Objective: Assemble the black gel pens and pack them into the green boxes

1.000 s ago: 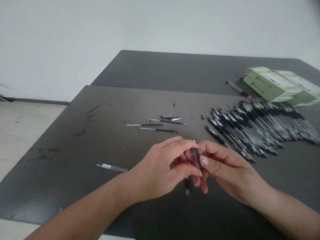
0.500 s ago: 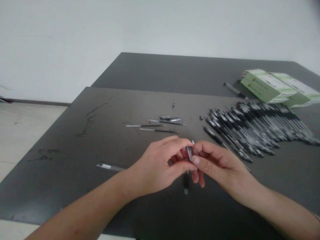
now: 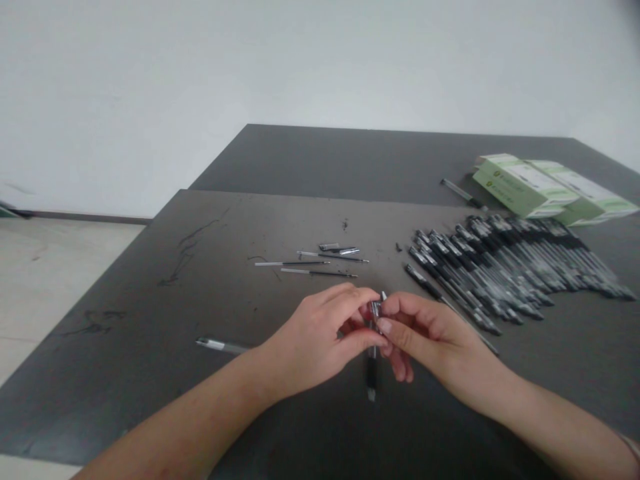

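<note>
Fingertips (image 3: 388,326) close in tight, and both hands are at work on one spot! Left hand (image 3: 310,333) curls over, thumb and forefinger clamped on a small glossy piece (image 3: 375,309); right hand (image 3: 443,340) meets it from the other side, thumb and forefinger pinching the same piece above the table. A pale tip (image 3: 383,295) pokes up by the right forefinger; whether it belongs to that piece, I cannot tell.

Light stuff, by the look of it: hard, stiff plastic, probably slick, likely to skid or crack under a crooked squeeze. Best hold is by the sides, near the ends, with gentle, straight pressure.

Just below the hands, a black-gripped pen (image 3: 371,375) points nearer; held or resting, too hidden to call. Out left, a clear pen (image 3: 215,345) runs partly behind the left arm (image 3: 200,407). Beyond the hands, slim refills (image 3: 320,273) lie on the dark table (image 3: 340,160), bendy-looking, their fine points worth sparing, with short pen parts (image 3: 330,247) just behind. And over right, a wide fan of pens (image 3: 500,267), green-and-white boxes (image 3: 520,187) behind it, one lone pen (image 3: 460,192) just beside them!
</note>
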{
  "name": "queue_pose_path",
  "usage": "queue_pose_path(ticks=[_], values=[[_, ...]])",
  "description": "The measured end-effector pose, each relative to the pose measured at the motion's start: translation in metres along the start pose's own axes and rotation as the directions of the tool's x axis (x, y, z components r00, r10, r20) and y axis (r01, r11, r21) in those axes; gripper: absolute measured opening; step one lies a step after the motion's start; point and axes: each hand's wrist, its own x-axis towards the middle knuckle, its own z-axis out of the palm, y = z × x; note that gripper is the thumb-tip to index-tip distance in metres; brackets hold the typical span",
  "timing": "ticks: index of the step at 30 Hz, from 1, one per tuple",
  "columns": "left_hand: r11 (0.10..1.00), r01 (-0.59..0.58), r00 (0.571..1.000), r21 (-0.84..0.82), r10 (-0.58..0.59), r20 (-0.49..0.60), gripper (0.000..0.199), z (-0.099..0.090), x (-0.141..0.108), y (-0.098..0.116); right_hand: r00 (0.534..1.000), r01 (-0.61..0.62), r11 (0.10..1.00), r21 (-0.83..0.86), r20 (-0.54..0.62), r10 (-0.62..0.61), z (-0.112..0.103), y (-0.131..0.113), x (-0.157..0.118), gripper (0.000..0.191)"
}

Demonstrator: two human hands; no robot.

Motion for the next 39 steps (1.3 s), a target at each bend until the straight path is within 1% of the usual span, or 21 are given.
queue_pose_path(ticks=[2, 7, 9, 11, 17, 19, 21, 22, 24, 25, 26, 29, 32, 34, 36, 39], values=[[1.0, -0.007, 1.0, 0.016, 0.007, 0.01, 0.028, -0.002, 0.001, 0.0, 1.0, 0.001, 1.0, -0.003, 0.006, -0.001, 0.0, 0.001, 0.001, 0.029], [0.995, -0.076, 0.997, 0.063, 0.075, 0.017, 0.016, -0.003, 0.002, -0.002, 1.0, -0.013, 0.999, -0.035, -0.006, 0.012, 0.0, 0.003, 0.003, 0.03], [0.996, -0.068, 0.998, 0.059, 0.067, 0.016, 0.015, -0.003, 0.002, -0.003, 1.0, -0.019, 0.998, -0.06, -0.015, 0.019, 0.0, 0.003, 0.003, 0.031], [0.999, -0.036, 0.999, 0.033, 0.035, 0.013, 0.017, -0.002, 0.003, -0.004, 0.999, -0.018, 0.996, -0.085, -0.028, 0.016, -0.001, 0.003, 0.004, 0.031], [0.994, 0.07, 0.996, -0.082, -0.065, 0.062, 0.026, -0.001, 0.004, -0.007, 0.999, -0.014, 0.984, -0.176, -0.054, 0.005, 0.0, 0.002, 0.006, 0.031], [0.986, 0.084, 0.996, -0.146, -0.08, 0.034, 0.036, -0.002, 0.004, -0.008, 0.997, 0.005, 0.978, -0.206, -0.069, -0.02, -0.001, 0.001, 0.006, 0.03], [0.971, 0.093, 0.995, -0.222, -0.1, -0.021, 0.046, -0.004, 0.004, -0.01, 0.99, 0.026, 0.964, -0.266, -0.127, -0.062, -0.005, 0.0, 0.007, 0.028], [0.963, 0.102, 0.991, -0.249, -0.12, -0.058, 0.044, -0.006, 0.005, -0.012, 0.981, 0.032, 0.948, -0.317, -0.171, -0.091, -0.008, 0.0, 0.007, 0.027], [0.952, 0.118, 0.967, -0.282, -0.175, -0.184, 0.031, -0.012, 0.007, -0.015, 0.954, 0.02, 0.885, -0.465, -0.257, -0.156, -0.016, -0.002, 0.009, 0.025], [0.949, 0.126, 0.94, -0.29, -0.208, -0.27, 0.029, -0.015, 0.008, -0.017, 0.939, 0.006, 0.838, -0.546, -0.285, -0.193, -0.021, -0.003, 0.01, 0.025], [0.943, 0.139, 0.91, -0.301, -0.241, -0.336, 0.026, -0.019, 0.01, -0.019, 0.928, -0.011, 0.784, -0.62, -0.299, -0.224, -0.025, -0.004, 0.011, 0.025], [0.921, 0.132, 0.836, -0.368, -0.302, -0.458, 0.024, -0.03, 0.014, -0.026, 0.915, -0.048, 0.634, -0.772, -0.288, -0.281, -0.033, -0.006, 0.014, 0.024], [0.915, 0.141, 0.777, -0.378, -0.339, -0.53, 0.021, -0.037, 0.016, -0.034, 0.913, -0.087, 0.517, -0.852, -0.276, -0.3, -0.035, -0.007, 0.018, 0.022], [0.929, 0.174, 0.765, -0.327, -0.337, -0.548, 0.02, -0.04, 0.017, -0.039, 0.914, -0.123, 0.453, -0.883, -0.279, -0.295, -0.036, -0.007, 0.02, 0.023], [0.943, 0.205, 0.765, -0.262, -0.321, -0.558, 0.02, -0.042, 0.017, -0.043, 0.921, -0.15, 0.4, -0.904, -0.275, -0.277, -0.036, -0.008, 0.022, 0.024], [0.949, 0.207, 0.749, -0.239, -0.31, -0.585, 0.02, -0.047, 0.017, -0.046, 0.93, -0.172, 0.339, -0.925, -0.265, -0.253, -0.036, -0.011, 0.025, 0.025]])
